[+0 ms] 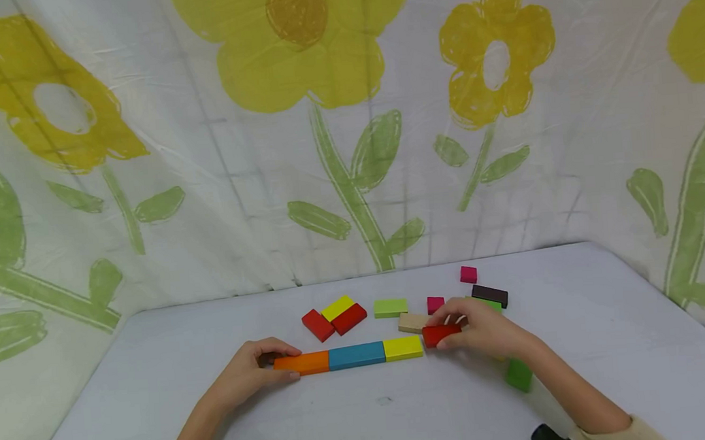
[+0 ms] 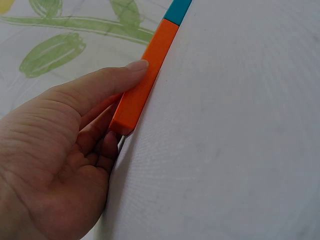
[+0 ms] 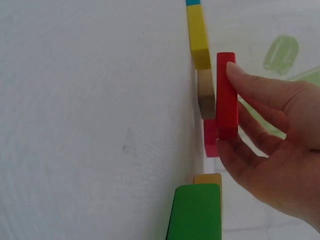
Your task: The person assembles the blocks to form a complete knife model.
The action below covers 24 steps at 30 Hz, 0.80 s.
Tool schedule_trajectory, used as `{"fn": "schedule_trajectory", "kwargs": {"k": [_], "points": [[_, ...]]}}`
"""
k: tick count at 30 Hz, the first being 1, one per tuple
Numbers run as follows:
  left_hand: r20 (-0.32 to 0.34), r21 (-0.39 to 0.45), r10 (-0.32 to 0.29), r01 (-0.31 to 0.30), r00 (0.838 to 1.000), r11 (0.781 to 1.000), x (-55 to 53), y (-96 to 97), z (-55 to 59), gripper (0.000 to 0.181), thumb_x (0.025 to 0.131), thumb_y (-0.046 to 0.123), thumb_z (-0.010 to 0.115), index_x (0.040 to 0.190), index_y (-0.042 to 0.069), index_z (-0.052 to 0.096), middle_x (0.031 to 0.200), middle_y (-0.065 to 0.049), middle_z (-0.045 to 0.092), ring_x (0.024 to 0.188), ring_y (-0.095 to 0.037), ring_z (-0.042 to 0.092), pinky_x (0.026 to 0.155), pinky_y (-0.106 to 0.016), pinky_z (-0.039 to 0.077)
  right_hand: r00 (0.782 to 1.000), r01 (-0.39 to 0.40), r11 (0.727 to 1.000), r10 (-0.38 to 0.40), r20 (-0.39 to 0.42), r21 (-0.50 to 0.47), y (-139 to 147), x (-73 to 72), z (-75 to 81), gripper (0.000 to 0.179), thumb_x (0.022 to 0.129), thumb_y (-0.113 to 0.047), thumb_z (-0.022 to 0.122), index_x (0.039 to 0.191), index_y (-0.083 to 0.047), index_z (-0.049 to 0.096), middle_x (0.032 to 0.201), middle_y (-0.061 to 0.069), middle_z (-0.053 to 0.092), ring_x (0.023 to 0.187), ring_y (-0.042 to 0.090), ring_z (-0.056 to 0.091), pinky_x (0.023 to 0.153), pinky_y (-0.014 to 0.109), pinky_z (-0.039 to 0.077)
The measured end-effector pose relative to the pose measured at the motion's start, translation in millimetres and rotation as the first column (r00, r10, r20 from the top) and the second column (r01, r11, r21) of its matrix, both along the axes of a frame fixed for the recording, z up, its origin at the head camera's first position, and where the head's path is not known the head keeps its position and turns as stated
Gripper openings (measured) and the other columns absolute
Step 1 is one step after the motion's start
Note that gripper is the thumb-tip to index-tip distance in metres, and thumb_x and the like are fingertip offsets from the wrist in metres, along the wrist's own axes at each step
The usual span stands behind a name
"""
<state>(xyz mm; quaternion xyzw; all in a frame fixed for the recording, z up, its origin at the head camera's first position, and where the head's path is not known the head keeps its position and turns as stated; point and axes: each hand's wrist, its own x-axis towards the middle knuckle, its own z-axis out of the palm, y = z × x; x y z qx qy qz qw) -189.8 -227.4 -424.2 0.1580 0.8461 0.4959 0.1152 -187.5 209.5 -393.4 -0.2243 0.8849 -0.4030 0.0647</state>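
Note:
An orange block (image 1: 304, 364), a blue block (image 1: 356, 356) and a yellow block (image 1: 403, 348) lie end to end in a row on the white table. My left hand (image 1: 258, 370) grips the orange block at its outer end, thumb on the near side and fingers on the far side; the left wrist view shows the thumb on the orange block (image 2: 145, 80). Just beyond the yellow end, my right hand (image 1: 479, 327) pinches a red block (image 3: 227, 100) between thumb and fingers. A narrow gap separates the red block from the yellow one.
Behind the row lie two red blocks (image 1: 350, 318) around another yellow block (image 1: 337, 308), a light green block (image 1: 391, 307) and a beige block (image 1: 413, 322). Pink blocks (image 1: 469, 274), a dark block (image 1: 489, 295) and a green block (image 1: 519, 375) lie around the right hand.

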Motion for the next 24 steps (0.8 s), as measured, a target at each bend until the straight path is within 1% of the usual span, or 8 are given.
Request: {"fn": "schedule_trajectory", "kwargs": {"k": [3,9,12,16,22,24], "points": [[-0.001,-0.001,-0.003,0.003,1.0,1.0,-0.3,0.6,0.3,0.03,0.09,0.015,0.083,0.118,0.007,0.078,0.117,-0.008,0.073,0.106,-0.025,0.061,0.087,-0.026,0.054,1.0,0.008,1.0,-0.008,0.0,0.003,-1,-1.1,-1.5,0.031,0.089,-0.016,0.085,0.118,-0.01,0.077,0.11,0.003,0.069,0.103,0.02,0.061,0.084,0.024,0.055],[-0.009,-0.013,-0.005,0.005,1.0,1.0,-0.6,0.1,1.4,0.03,0.089,0.016,0.083,0.118,0.007,0.078,0.117,-0.008,0.073,0.106,-0.025,0.06,0.088,-0.026,0.054,1.0,-0.022,1.0,0.022,-0.013,-0.012,-4,-1.9,-3.7,0.03,0.089,-0.015,0.085,0.117,-0.008,0.077,0.109,0.005,0.07,0.1,0.02,0.06,0.08,0.024,0.055],[-0.007,-0.015,-0.005,0.005,1.0,1.0,-0.8,-0.4,1.5,0.03,0.089,0.016,0.084,0.118,0.007,0.078,0.117,-0.008,0.073,0.106,-0.025,0.06,0.088,-0.026,0.054,1.0,-0.025,1.0,0.024,-0.018,-0.013,-5,-2.7,-5.4,0.03,0.089,-0.015,0.086,0.116,-0.008,0.077,0.108,0.005,0.071,0.099,0.019,0.06,0.079,0.024,0.055],[-0.004,-0.014,-0.007,0.007,1.0,1.0,-1.2,-1.0,0.9,0.03,0.09,0.016,0.084,0.118,0.007,0.078,0.117,-0.008,0.073,0.107,-0.025,0.06,0.088,-0.026,0.054,1.0,-0.014,1.0,0.014,-0.014,-0.007,-6,-3.6,-7.7,0.031,0.088,-0.016,0.087,0.117,-0.009,0.077,0.108,0.004,0.07,0.098,0.018,0.058,0.078,0.023,0.054],[-0.008,-0.021,-0.015,0.015,1.0,1.0,-2.0,-1.6,-1.0,0.03,0.09,0.017,0.083,0.118,0.008,0.078,0.117,-0.007,0.073,0.106,-0.025,0.06,0.088,-0.026,0.053,1.0,-0.027,1.0,0.026,-0.012,-0.011,-7,-3.1,-11.3,0.032,0.087,-0.015,0.087,0.118,-0.009,0.078,0.109,0.003,0.069,0.096,0.017,0.056,0.077,0.023,0.051],[-0.002,-0.029,-0.009,0.009,1.0,1.0,-2.3,-1.4,-1.4,0.03,0.09,0.018,0.084,0.118,0.008,0.078,0.116,-0.006,0.073,0.106,-0.024,0.06,0.088,-0.026,0.053,1.0,-0.027,1.0,0.027,-0.011,-0.01,-7,-3.1,-12.5,0.032,0.087,-0.015,0.087,0.117,-0.01,0.078,0.108,0.002,0.069,0.095,0.017,0.055,0.076,0.023,0.051]]}}
